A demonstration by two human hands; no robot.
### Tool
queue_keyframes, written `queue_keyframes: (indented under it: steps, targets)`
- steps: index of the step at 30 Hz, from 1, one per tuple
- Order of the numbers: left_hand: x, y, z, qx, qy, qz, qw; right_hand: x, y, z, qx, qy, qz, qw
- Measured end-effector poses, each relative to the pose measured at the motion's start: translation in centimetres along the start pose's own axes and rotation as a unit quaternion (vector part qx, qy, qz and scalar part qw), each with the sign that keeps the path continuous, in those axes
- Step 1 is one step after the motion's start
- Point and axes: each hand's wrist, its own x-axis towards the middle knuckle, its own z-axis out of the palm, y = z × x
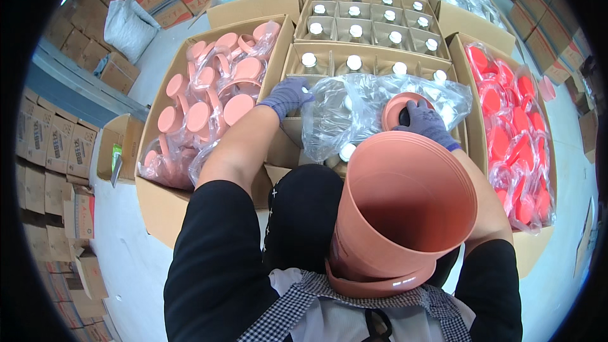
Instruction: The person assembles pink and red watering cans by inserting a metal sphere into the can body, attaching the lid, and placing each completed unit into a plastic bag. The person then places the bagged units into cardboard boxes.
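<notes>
Both the left hand [288,96] and the right hand [425,123] wear bluish-purple knit gloves, above black sleeves [215,259]. A salmon-pink tube-shaped shell [405,215] lies in the lap, over a black-and-white checked apron [297,304]. The right hand is at a salmon-pink ring [399,107] on a clear plastic bag [354,117]. Brown cardboard boxes [161,209] hold pale pink handles [209,98], bright red caps [516,139] and what seem silver, white-topped flasks [354,28].

Pale grey floor [126,259] carries open cardboard boxes: pink-handle box [166,206] at left, partitioned bottle box [373,9] centre, red-lid box [529,247] right. White sack [130,25], stacked cartons [54,152] along left edge.
</notes>
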Motion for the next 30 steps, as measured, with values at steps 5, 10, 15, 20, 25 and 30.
queue_keyframes:
  steps: [5, 10, 15, 20, 25, 30]
  targets:
    - [1.4, -1.1, -3.6, 0.052, -0.136, 0.026, 0.989, 0.3, 0.1, 0.2, 0.028, 0.012, -0.011, 0.999]
    - [1.2, -1.5, -0.6, -0.068, -0.075, -0.006, 0.995, 0.3, 0.2, 0.4, 0.028, 0.007, -0.001, 1.000]
    - [0.1, -0.9, 2.4, 0.067, -0.052, 0.045, 0.995, 0.5, 0.1, 0.2, 0.003, -0.022, 0.005, 1.000]
    - [0.6, -0.4, 1.7, 0.116, -0.090, 0.022, 0.989, 1.0, 0.0, 0.5, -0.007, -0.043, 0.014, 0.999]
    - [0.4, 0.3, -5.3, 0.087, -0.019, 0.057, 0.994, 1.2, -0.1, 0.9, -0.016, -0.037, 0.005, 0.999]
    - [-3.5, 3.1, -23.3, -0.003, 0.136, 0.182, 0.974, -0.6, -0.5, -0.9, -0.017, 0.037, -0.009, 0.999]
